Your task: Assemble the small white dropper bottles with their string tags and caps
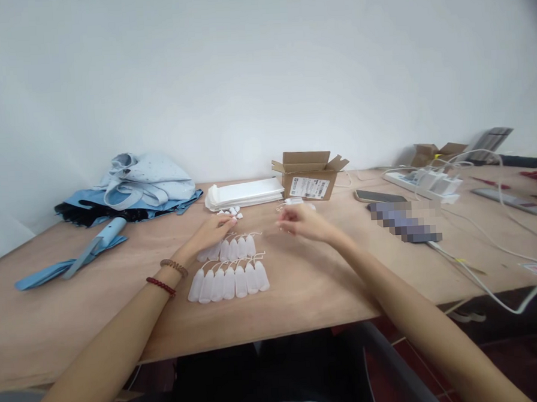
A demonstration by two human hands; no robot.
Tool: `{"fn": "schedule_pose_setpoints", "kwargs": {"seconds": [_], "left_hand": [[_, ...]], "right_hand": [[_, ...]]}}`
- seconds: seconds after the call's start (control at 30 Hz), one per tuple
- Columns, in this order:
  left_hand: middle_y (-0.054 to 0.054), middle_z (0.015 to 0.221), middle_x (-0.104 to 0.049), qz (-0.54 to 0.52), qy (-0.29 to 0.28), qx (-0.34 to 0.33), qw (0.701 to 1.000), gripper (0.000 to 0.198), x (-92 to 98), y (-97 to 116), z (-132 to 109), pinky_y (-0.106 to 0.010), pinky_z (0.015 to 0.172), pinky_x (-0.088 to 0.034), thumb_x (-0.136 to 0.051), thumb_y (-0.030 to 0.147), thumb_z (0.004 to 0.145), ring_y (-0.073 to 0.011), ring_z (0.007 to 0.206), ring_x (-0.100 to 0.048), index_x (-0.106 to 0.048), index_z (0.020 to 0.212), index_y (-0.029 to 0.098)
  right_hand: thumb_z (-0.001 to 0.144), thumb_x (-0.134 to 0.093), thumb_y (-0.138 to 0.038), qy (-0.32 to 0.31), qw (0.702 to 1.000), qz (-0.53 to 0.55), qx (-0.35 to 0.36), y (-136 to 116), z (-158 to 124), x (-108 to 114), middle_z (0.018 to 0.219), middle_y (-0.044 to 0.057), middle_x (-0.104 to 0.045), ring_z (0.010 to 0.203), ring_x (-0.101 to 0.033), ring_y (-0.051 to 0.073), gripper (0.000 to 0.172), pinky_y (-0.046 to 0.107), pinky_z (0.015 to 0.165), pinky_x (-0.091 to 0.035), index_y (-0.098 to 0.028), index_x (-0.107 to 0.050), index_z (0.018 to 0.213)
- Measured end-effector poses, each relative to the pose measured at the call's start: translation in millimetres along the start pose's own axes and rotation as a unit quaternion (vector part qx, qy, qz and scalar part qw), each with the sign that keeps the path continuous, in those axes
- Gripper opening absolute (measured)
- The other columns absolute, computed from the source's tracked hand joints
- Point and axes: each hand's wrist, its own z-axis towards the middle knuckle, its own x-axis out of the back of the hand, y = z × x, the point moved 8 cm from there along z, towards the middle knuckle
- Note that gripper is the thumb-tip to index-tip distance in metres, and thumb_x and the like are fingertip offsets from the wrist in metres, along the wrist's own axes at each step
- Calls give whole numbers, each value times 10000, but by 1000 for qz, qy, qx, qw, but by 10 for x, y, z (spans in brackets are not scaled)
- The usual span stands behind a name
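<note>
My left hand point(214, 232) is low over the table, its fingers bunched together beside a small pile of white pieces point(236, 212); whatever they grip is hidden. To its right, my right hand point(302, 221) is held with fingers curled into a pinch, and a tiny thing at the tips is too blurred to name. Small clear-white items point(303, 203) lie just behind it. Two rows of translucent white, tag-shaped pouches with thin white loops lie below my hands: a front row point(228, 284) and a back row point(238, 249), partly covered by my left hand.
A stack of white flat packs point(245, 193) and an open cardboard box point(310, 184) stand by the wall. At left lie a blue umbrella point(102, 237) and a pale cloth bag point(152, 177). Phones point(380, 196), a power strip point(423, 184) and white cables occupy the right side.
</note>
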Motion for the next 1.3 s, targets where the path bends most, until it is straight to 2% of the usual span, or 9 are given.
{"fn": "schedule_pose_setpoints", "kwargs": {"seconds": [0.07, 0.17, 0.33, 0.57, 0.73, 0.8, 1.0, 1.13, 1.3], "left_hand": [[-73, 951, -692, -28, 46, -4, 999, 369, 72, -24, 5, -321, 815, -451, -467, 454, 846, -229, 932, -591, -684, 816, 156], [-96, 1116, -669, -71, 103, 15, 992, 339, 150, -61, -15, -332, 813, -468, -517, 434, 815, -238, 969, -602, -708, 882, 162], [-90, 1081, -689, -122, 149, 48, 980, 240, 176, 64, -103, -314, 758, -478, -632, 367, 727, -233, 933, -627, -712, 835, 168], [-54, 821, -698, -188, 136, 70, 970, 181, 88, 252, -187, -287, 679, -476, -710, 307, 630, -181, 745, -625, -644, 697, 151], [-45, 814, -679, -215, 110, 86, 967, 197, 41, 258, -195, -263, 620, -466, -721, 307, 618, -159, 698, -612, -618, 682, 151], [-46, 813, -674, -218, 93, 91, 967, 214, 13, 252, -191, -257, 593, -458, -730, 314, 615, -152, 673, -606, -612, 687, 151], [-32, 782, -657, -205, 58, 68, 975, 229, -59, 261, -174, -250, 601, -450, -741, 317, 625, -137, 655, -597, -607, 698, 147], [-41, 807, -663, -206, 21, 37, 978, 223, -129, 316, -176, -266, 651, -469, -723, 334, 666, -155, 712, -616, -615, 726, 148], [-56, 814, -681, -210, -12, 21, 977, 232, -215, 369, -187, -277, 663, -477, -707, 359, 694, -170, 733, -624, -628, 753, 149]], "right_hand": [[794, -573, -188, -51, 998, -33, 36, -208, -85, -247, 610, -2, -585, 558, -506, 98, 105, 217, 553, -344, -142, -569, 699], [792, -554, -188, -69, 993, -57, 82, -421, -201, -474, 582, -20, -550, 535, -450, 76, 155, 210, 524, -291, -144, -546, 644], [755, -567, -288, -142, 983, -92, 64, -417, -296, -705, 501, -29, -485, 480, -390, 71, 248, 221, 481, -249, -150, -522, 554], [734, -562, -426, -157, 970, -182, 20, -264, -237, -751, 464, -6, -457, 465, -354, 86, 375, 249, 465, -230, -156, -519, 477], [756, -525, -335, -203, 972, -116, -19, -125, -210, -731, 475, 3, -547, 442, -450, 89, 302, 222, 471, -295, -148, -578, 525], [782, -495, -302, -183, 978, -94, -14, -101, -168, -663, 478, 4, -553, 448, -467, 88, 302, 215, 485, -304, -147, -553, 529], [832, -523, -366, 23, 983, -174, 50, -119, -33, -349, 616, 5, -562, 537, -441, 98, 241, 230, 523, -255, -158, -533, 711], [845, -549, -379, 58, 978, -194, 55, -71, -11, -367, 721, 35, -599, 620, -492, 133, 220, 232, 556, -279, -162, -524, 872], [860, -563, -370, 68, 980, -181, 52, -46, 3, -406, 767, 49, -622, 643, -531, 147, 227, 229, 576, -305, -165, -510, 941]]}}
